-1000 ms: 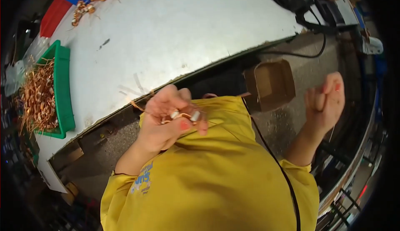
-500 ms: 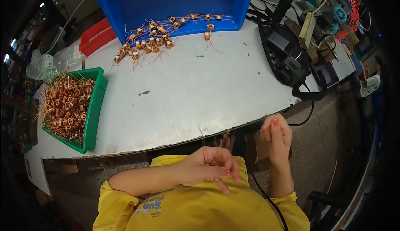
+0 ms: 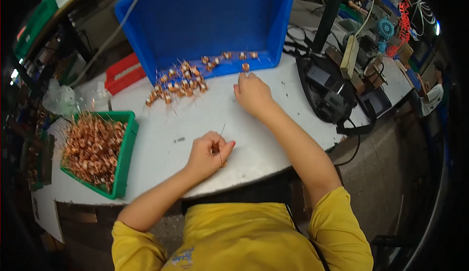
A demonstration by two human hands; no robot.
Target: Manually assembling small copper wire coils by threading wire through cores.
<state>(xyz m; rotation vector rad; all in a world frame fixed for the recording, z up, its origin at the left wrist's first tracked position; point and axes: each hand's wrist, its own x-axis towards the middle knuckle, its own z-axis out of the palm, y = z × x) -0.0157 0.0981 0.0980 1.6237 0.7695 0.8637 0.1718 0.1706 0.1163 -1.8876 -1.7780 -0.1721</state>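
My left hand [image 3: 207, 156] is above the table near its front edge, with closed fingers around a small copper coil [image 3: 223, 164]. Thin wire ends stick up past the thumb. My right hand [image 3: 254, 95] reaches to the front of the tipped blue bin [image 3: 205, 21]. Its fingertips are pinched together over a copper coil that they mostly hide. Just beyond them another copper coil [image 3: 245, 67] lies at the bin's lip. More loose coils with wire tails [image 3: 183, 83] spill from the bin onto the white table [image 3: 161, 168].
A green tray [image 3: 128, 153] heaped with wired coils stands at the left. Behind it are a red container [image 3: 126, 75] and clear plastic bags [image 3: 61, 97]. A black mesh bag with devices [image 3: 325, 85] lies at the right. A person [image 3: 432, 92] is at the far right.
My right hand has gone from beside the table edge out to the coils by the blue bin. My left hand has risen from in front of my shirt to over the table.
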